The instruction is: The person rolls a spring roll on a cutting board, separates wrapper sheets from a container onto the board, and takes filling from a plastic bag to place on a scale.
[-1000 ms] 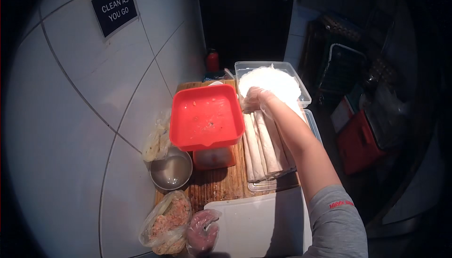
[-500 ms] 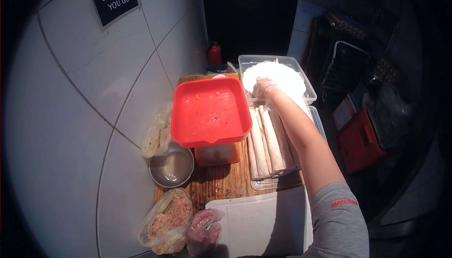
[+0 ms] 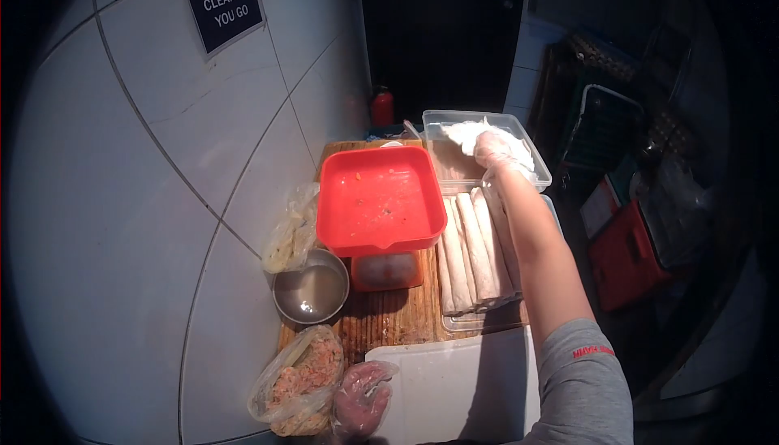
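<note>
In the head view, my right hand [image 3: 493,151], in a clear plastic glove, reaches into a clear plastic container [image 3: 454,184] at the far end of the table. Its fingers are closed on a bunched white cloth [image 3: 466,135], whose exact material I cannot make out. Part of the container's left side lies uncovered. Just below my forearm, several long pale rolls [image 3: 480,254] lie side by side on a clear lid or tray. My left hand is out of sight.
A red square tray [image 3: 381,202] sits on an orange-red container [image 3: 388,270]. Along the wall are a metal bowl [image 3: 312,291], a bag of minced filling [image 3: 304,376] and a bag of pinkish contents [image 3: 363,400]. A white board [image 3: 438,388] lies nearest me.
My right hand has drawn the white cloth together toward the container's right, uncovering its left part. The whole view has shifted slightly.
</note>
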A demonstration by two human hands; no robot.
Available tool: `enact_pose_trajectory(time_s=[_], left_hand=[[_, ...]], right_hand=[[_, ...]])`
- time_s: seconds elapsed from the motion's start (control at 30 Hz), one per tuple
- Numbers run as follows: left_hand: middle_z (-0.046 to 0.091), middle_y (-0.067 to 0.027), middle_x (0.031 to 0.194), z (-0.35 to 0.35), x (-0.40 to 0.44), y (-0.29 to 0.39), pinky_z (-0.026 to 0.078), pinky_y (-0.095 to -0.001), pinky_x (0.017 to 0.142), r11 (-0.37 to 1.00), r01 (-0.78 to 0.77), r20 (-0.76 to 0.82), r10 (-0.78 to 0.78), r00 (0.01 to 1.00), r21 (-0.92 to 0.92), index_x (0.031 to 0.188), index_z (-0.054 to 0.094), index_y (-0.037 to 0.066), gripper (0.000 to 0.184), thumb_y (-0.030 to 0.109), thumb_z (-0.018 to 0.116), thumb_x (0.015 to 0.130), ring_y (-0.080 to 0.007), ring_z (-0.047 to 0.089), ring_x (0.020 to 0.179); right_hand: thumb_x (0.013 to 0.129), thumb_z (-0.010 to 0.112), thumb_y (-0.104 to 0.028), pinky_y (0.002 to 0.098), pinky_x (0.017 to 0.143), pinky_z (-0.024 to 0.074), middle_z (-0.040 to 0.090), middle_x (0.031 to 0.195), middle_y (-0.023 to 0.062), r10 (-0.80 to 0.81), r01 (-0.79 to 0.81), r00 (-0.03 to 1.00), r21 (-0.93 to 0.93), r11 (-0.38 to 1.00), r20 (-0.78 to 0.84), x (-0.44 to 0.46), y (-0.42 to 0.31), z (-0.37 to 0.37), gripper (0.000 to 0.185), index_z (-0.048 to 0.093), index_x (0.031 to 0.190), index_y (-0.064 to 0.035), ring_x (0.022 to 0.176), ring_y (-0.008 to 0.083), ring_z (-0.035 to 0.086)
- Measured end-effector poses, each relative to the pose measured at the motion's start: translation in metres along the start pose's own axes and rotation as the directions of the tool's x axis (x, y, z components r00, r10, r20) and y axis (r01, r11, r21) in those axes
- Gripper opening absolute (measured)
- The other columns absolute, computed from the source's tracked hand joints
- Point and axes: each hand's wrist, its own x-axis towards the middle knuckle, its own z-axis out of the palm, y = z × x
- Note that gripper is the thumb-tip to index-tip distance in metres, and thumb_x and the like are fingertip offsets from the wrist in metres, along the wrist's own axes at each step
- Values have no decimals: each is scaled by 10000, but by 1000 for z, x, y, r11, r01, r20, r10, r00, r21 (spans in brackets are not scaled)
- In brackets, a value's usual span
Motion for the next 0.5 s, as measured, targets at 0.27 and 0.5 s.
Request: enact_pose_trajectory(time_s=[0.27,0.5], left_hand=[[586,-177,1142,1,-4,-14,525,-381,901,994,8,33,-4,999,-105,1098,634,-33,311,-10,628,788,-287,588,1075],[590,-163,1096,4,-3,-16,560,-343,839,995,-43,23,45,999,-93,1096,631,-46,280,-28,599,819,-245,621,989]], right_hand=[[832,614,-293,425,917,495,681,1114,188,-145,143,989,221,965,-9,-30,8,-62,319,713,1057,-88,1069,341,643],[724,712,-290,391,936,495,687,1101,189,-270,241,885,122,963,380,-50,-14,-29,463,684,1115,-44,1072,314,643]])
